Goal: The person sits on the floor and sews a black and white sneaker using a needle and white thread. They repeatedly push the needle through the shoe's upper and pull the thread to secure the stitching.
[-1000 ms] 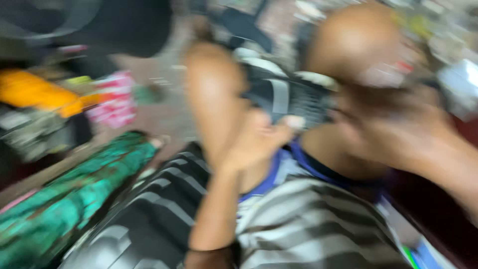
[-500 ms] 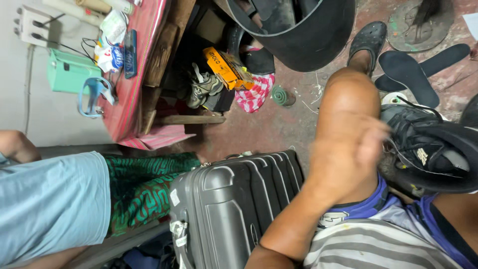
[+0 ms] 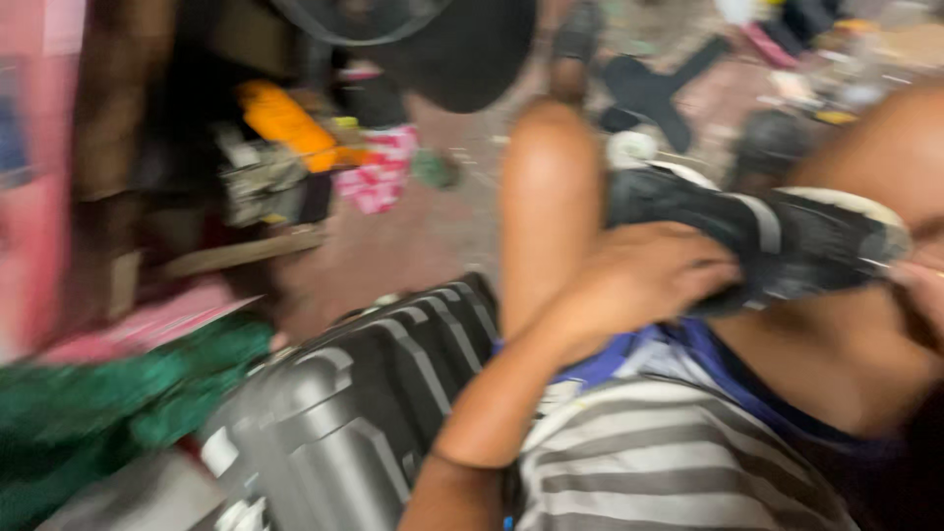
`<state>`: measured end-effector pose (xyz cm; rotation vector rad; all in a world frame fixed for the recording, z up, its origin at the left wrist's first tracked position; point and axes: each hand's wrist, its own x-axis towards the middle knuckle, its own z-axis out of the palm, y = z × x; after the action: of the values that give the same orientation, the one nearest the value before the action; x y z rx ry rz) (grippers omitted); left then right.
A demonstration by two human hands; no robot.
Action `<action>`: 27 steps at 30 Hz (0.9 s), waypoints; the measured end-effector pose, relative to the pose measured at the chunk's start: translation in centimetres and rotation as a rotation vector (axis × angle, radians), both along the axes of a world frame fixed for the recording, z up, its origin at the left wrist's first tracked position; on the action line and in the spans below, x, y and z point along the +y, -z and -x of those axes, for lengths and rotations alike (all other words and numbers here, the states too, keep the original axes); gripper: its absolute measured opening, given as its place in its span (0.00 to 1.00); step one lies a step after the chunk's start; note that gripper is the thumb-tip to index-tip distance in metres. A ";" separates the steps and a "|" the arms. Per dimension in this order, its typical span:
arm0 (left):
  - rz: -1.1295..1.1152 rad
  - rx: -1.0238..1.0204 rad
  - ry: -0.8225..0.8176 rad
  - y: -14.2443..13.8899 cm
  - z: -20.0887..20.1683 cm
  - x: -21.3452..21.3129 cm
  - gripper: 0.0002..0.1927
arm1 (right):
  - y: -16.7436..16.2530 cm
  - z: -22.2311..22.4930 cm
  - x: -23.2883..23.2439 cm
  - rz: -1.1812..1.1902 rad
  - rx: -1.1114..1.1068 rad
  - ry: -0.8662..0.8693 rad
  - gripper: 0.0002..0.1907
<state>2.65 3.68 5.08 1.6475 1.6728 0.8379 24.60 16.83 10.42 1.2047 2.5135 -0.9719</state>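
The picture is blurred by motion. A black shoe point(image 3: 787, 236) with a white sole and grey stripes lies across my raised knees. My left hand point(image 3: 639, 280) is closed over its near end, fingers curled on the upper. At the right edge, only partly in view, my right hand point(image 3: 919, 285) grips the other end of the shoe. My left knee point(image 3: 551, 197) stands upright just left of the shoe. I wear a grey striped shirt point(image 3: 659, 452) with blue trim.
A dark grey hard suitcase point(image 3: 364, 393) lies by my left leg, with green cloth point(image 3: 118, 403) beside it. Farther off are a black tub point(image 3: 462, 49), an orange object point(image 3: 280, 118), a pink checked cloth point(image 3: 379, 167) and black sandals point(image 3: 659, 88) on the floor.
The view has swung right and blurred; the table at the left has dropped out of sight. The shoe has stayed in both hands over my knees.
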 end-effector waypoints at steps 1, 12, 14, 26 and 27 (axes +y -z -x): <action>0.051 -0.177 0.005 -0.7 0.8 -1.4 0.13 | 0.4 -1.5 0.5 -0.017 -0.009 0.014 0.11; 0.056 -1.023 -0.549 -1.2 1.1 -4.4 0.09 | -0.9 -2.7 1.4 -0.141 0.230 -0.010 0.10; 0.063 -0.658 -0.500 -2.0 0.3 -4.0 0.11 | -0.8 -3.0 1.3 -0.116 0.191 0.005 0.09; 0.177 0.016 0.233 0.8 -0.3 1.6 0.16 | 0.0 -3.3 0.8 -0.140 0.087 0.021 0.07; 0.065 -0.022 0.196 0.7 0.0 1.6 0.13 | 0.1 -3.3 1.0 -0.148 0.098 0.007 0.07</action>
<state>2.69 5.26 4.34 1.7180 1.4793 0.6962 27.87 17.85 10.31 1.2346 2.7014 -0.8802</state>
